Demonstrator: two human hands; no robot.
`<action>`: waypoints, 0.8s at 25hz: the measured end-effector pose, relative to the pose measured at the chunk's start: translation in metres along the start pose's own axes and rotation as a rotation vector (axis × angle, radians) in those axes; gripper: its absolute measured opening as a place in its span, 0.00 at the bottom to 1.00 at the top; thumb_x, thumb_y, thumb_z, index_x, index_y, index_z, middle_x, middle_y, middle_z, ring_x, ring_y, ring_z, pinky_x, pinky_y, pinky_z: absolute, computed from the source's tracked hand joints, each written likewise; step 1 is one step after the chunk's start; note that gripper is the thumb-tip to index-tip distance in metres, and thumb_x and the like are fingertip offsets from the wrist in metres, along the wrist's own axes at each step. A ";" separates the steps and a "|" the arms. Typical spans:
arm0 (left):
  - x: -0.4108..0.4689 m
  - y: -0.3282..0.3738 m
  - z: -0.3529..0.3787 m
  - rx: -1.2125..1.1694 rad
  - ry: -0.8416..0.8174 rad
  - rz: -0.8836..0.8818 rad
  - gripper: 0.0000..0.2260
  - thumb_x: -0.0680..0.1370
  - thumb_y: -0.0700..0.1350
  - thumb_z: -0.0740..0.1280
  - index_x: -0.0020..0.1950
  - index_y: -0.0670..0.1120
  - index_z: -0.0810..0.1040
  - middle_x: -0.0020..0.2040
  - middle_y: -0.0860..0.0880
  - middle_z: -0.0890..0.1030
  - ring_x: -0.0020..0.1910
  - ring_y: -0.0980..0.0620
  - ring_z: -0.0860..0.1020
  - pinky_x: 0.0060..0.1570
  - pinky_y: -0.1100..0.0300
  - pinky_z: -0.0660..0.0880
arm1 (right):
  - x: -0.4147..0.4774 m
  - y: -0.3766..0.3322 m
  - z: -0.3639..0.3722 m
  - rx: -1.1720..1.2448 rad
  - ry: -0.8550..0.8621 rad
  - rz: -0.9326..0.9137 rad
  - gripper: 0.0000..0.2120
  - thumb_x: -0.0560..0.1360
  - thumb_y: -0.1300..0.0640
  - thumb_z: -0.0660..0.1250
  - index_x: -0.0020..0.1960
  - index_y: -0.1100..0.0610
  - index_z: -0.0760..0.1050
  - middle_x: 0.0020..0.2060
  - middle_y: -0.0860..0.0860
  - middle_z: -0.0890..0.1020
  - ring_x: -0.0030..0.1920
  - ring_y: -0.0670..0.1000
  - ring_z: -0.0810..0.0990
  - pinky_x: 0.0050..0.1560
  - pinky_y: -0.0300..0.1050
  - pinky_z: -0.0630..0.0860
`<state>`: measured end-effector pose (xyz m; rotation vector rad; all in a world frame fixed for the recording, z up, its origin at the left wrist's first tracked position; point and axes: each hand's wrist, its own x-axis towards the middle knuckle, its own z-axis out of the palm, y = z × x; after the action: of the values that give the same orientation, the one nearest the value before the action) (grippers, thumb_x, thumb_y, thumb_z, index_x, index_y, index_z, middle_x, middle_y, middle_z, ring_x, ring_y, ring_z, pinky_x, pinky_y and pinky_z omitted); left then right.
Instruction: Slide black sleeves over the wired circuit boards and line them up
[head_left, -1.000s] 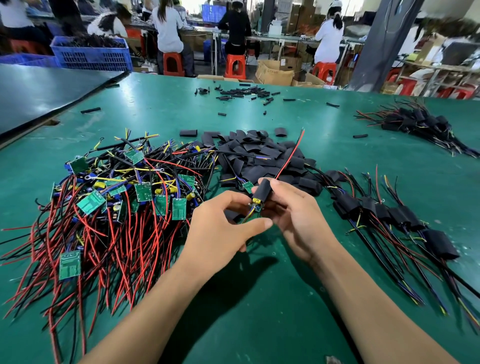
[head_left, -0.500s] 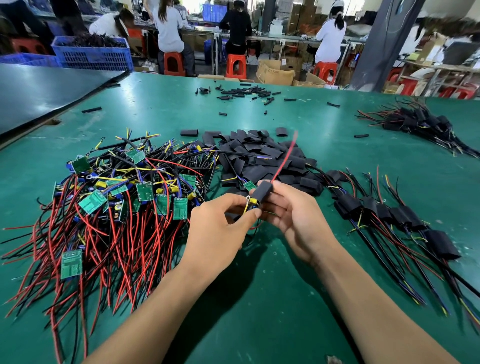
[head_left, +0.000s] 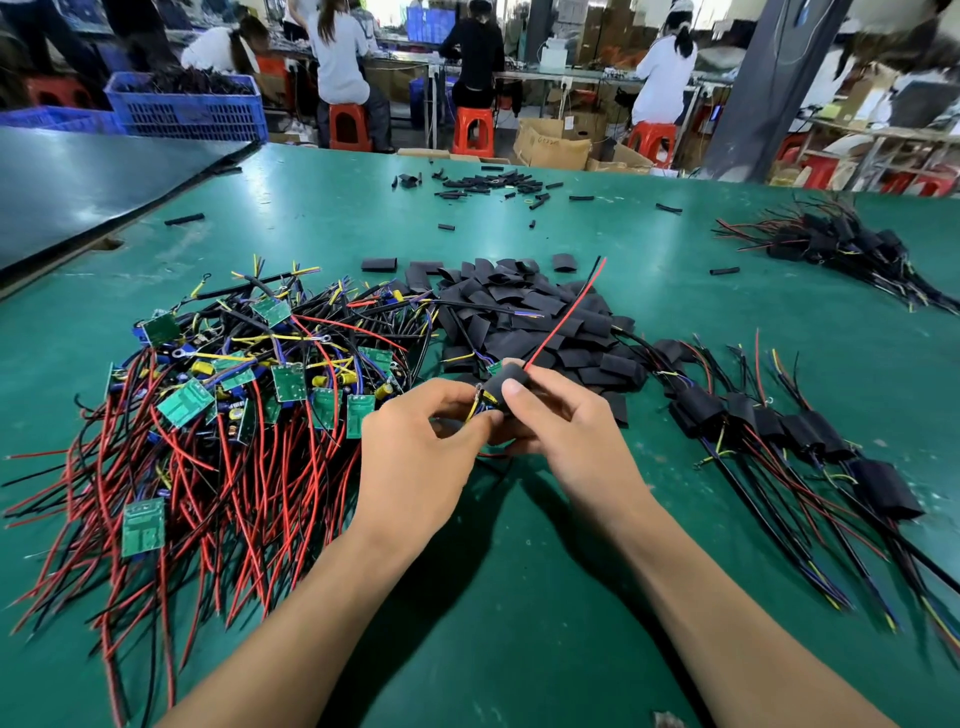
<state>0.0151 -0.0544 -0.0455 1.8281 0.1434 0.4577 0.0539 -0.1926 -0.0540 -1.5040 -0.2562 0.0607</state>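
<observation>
Centre of frame, just below the middle: left hand (head_left: 415, 457) with thumb and forefinger pinched on the yellow and blue lead ends (head_left: 475, 408) at the near mouth of a black sleeve (head_left: 511, 382); right hand (head_left: 566, 436) touching it from the right, thumb and curled fingers gripping the sleeve itself, held a little above the green table (head_left: 519, 597). From the sleeve's far end, a red wire (head_left: 563, 317) and a black one slanting toward the upper right. Board inside the sleeve not discernible. Directly behind the hands, a heap of loose flat sleeves (head_left: 519, 312). Left half of the frame: a tangled pile of bare wired circuit boards (head_left: 234, 395), green boards uppermost, red and black leads fanned toward the lower left. Right of the hands: a row of sleeved boards (head_left: 769, 421) laid side by side, leads trailing to the lower right corner. Upper right: a second bundle of sleeved boards (head_left: 831, 244), well apart from the row. Top centre of the table: scattered short black tube pieces (head_left: 488, 184). Beyond the table edge: seated people at benches on red stools (head_left: 472, 132), a blue crate (head_left: 187, 109) at upper left.
</observation>
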 end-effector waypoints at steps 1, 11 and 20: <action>0.001 0.000 0.000 -0.012 0.011 -0.007 0.07 0.72 0.43 0.77 0.44 0.52 0.81 0.37 0.57 0.84 0.24 0.65 0.74 0.28 0.74 0.68 | 0.000 -0.001 0.000 0.018 -0.014 0.006 0.07 0.80 0.57 0.68 0.55 0.51 0.83 0.43 0.57 0.86 0.44 0.52 0.84 0.48 0.48 0.82; 0.000 0.003 0.001 -0.028 0.020 -0.019 0.11 0.69 0.46 0.80 0.39 0.53 0.78 0.34 0.55 0.83 0.22 0.60 0.74 0.24 0.69 0.69 | 0.005 -0.005 -0.007 0.191 -0.079 0.103 0.08 0.76 0.56 0.70 0.54 0.53 0.84 0.44 0.55 0.85 0.40 0.52 0.84 0.38 0.41 0.78; -0.006 0.008 0.001 0.127 -0.046 0.088 0.13 0.67 0.47 0.81 0.36 0.57 0.77 0.35 0.63 0.81 0.24 0.64 0.72 0.28 0.66 0.73 | 0.003 -0.004 -0.006 0.023 -0.059 0.087 0.09 0.74 0.46 0.69 0.47 0.48 0.85 0.41 0.51 0.84 0.38 0.49 0.80 0.45 0.50 0.79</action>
<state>0.0085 -0.0596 -0.0399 1.9737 0.0614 0.4773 0.0579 -0.1977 -0.0502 -1.4918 -0.2370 0.1771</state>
